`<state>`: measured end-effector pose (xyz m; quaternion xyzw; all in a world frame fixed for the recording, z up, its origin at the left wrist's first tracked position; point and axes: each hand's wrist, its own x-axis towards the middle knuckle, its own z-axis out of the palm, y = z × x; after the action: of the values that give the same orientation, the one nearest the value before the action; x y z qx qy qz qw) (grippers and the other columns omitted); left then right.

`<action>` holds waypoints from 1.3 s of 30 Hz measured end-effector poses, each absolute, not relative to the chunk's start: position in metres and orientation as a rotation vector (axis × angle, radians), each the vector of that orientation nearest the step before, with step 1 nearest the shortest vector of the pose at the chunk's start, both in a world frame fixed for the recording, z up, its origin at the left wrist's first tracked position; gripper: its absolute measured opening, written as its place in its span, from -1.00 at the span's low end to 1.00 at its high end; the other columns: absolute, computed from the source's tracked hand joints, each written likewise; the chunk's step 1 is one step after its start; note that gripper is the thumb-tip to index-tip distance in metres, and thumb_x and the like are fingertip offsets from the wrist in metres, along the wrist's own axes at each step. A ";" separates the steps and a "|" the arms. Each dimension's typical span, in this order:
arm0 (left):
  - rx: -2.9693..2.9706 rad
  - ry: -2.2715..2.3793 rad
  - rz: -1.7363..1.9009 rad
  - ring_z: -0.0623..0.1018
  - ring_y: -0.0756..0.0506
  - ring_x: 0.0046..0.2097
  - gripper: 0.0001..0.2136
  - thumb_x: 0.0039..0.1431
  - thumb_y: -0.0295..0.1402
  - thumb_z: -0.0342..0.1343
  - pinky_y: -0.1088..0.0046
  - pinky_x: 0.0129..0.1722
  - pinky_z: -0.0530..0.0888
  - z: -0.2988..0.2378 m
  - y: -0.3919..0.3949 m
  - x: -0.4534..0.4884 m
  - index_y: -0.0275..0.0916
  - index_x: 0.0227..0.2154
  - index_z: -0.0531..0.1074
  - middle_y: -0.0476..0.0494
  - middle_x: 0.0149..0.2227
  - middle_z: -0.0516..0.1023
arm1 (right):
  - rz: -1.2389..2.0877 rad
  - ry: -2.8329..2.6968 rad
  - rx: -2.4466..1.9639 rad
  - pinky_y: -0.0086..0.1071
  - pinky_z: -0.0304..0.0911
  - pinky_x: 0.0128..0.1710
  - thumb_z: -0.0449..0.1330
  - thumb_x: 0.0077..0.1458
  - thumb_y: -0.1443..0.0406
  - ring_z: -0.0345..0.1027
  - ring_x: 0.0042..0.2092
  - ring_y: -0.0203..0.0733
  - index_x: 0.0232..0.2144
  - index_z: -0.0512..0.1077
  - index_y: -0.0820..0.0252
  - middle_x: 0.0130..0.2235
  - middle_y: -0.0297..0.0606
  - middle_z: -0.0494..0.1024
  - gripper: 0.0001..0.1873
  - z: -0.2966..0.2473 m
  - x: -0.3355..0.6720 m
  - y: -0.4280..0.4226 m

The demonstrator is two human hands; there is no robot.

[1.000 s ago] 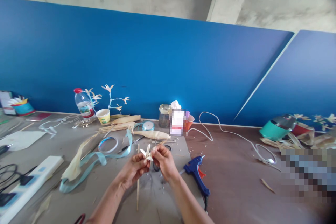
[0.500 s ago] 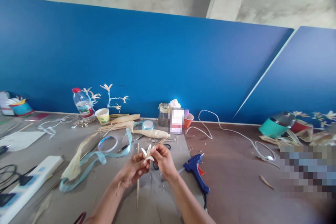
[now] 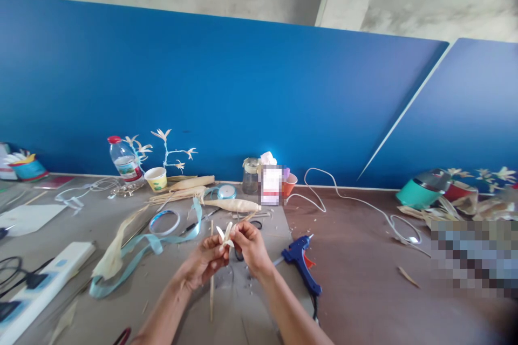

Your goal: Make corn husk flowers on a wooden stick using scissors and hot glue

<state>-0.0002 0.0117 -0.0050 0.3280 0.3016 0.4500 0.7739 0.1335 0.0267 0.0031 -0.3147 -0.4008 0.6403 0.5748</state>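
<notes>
Between my two hands is a small cream flower (image 3: 225,235) with narrow petals, seemingly made of dried husk. My left hand (image 3: 208,260) is closed on its base from the left. From the right, the thumb and fingertips of my right hand (image 3: 250,241) pinch at a petal. A thin stick (image 3: 211,296) lies on the table below my hands. Just beyond them are a pale husk piece (image 3: 234,205) and scissors, partly hidden by my right hand. A blue glue gun (image 3: 302,264) rests to the right.
Light-blue ribbon (image 3: 133,267), a tape roll (image 3: 164,222) and a white power strip (image 3: 48,285) lie left. A bottle (image 3: 126,160), a paper cup (image 3: 156,179) with a flower branch (image 3: 165,151), and a glass jar (image 3: 251,177) stand near the blue partition (image 3: 243,86). A white cable (image 3: 356,202) runs right.
The view has shifted slightly, so the table things sit a little further left. Both hands keep their grip on the flower, with only slight finger movement.
</notes>
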 end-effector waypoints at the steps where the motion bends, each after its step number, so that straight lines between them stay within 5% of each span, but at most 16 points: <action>1: 0.708 0.654 0.974 0.23 0.21 -0.71 -0.80 -0.24 -0.39 0.35 0.61 -0.55 0.28 -0.005 0.012 0.000 -0.34 -0.54 0.47 -0.01 -0.62 0.49 | 1.502 -0.939 -0.735 -0.57 -0.16 -0.70 0.31 -0.19 0.20 -0.04 -0.69 -0.51 -0.63 0.27 0.23 -0.70 -0.52 0.27 -0.70 0.003 0.134 0.027; 18: 0.700 0.637 1.042 0.22 0.20 -0.70 -0.81 -0.21 -0.42 0.32 0.65 -0.62 0.19 -0.014 0.018 -0.004 -0.33 -0.61 0.39 -0.02 -0.63 0.47 | 1.531 -0.929 -0.706 -0.56 -0.13 -0.67 0.25 -0.11 0.17 -0.02 -0.66 -0.51 -0.59 0.31 0.26 -0.63 -0.46 0.31 -0.72 0.001 0.139 0.031; 23: 0.674 0.593 1.058 0.21 0.21 -0.70 -0.82 -0.23 -0.44 0.34 0.63 -0.59 0.24 -0.009 0.017 -0.006 -0.32 -0.60 0.41 0.00 -0.63 0.47 | 1.394 -1.064 -0.887 -0.53 0.01 -0.61 0.16 -0.05 0.10 0.08 -0.64 -0.47 -0.34 0.34 0.26 -0.47 -0.37 0.43 -0.67 0.014 0.144 0.034; 30: 0.659 0.569 1.069 0.20 0.20 -0.69 -0.83 -0.21 -0.46 0.32 0.61 -0.57 0.30 -0.010 0.020 -0.010 -0.33 -0.61 0.40 0.01 -0.61 0.46 | 1.037 -1.456 -1.238 -0.42 0.19 -0.44 0.13 -0.07 0.20 0.31 -0.45 -0.26 -0.38 0.42 0.23 -0.47 -0.30 0.45 -0.77 0.028 0.199 0.013; 34: 0.661 0.541 1.067 0.18 0.22 -0.70 -0.85 -0.19 -0.49 0.31 0.63 -0.57 0.28 -0.011 0.019 -0.009 -0.32 -0.60 0.41 0.04 -0.64 0.43 | 0.361 -1.662 -1.787 -0.33 0.21 -0.24 0.10 -0.07 0.27 0.37 -0.27 -0.12 -0.28 0.43 0.22 -0.34 -0.16 0.49 -0.74 0.006 0.252 -0.017; 39: 0.665 0.536 1.058 0.19 0.22 -0.70 -0.84 -0.21 -0.49 0.32 0.60 -0.52 0.33 -0.010 0.017 -0.008 -0.33 -0.61 0.41 0.04 -0.64 0.43 | 0.102 -1.640 -2.205 -0.18 0.20 -0.29 0.23 -0.16 0.17 0.34 -0.16 0.14 -0.24 0.45 0.24 -0.23 0.05 0.46 -0.61 -0.015 0.279 -0.045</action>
<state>-0.0079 0.0165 -0.0098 0.3076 0.2476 0.4892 0.7776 0.2794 -0.0449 -0.0147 -0.7865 -0.5850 0.0365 0.1946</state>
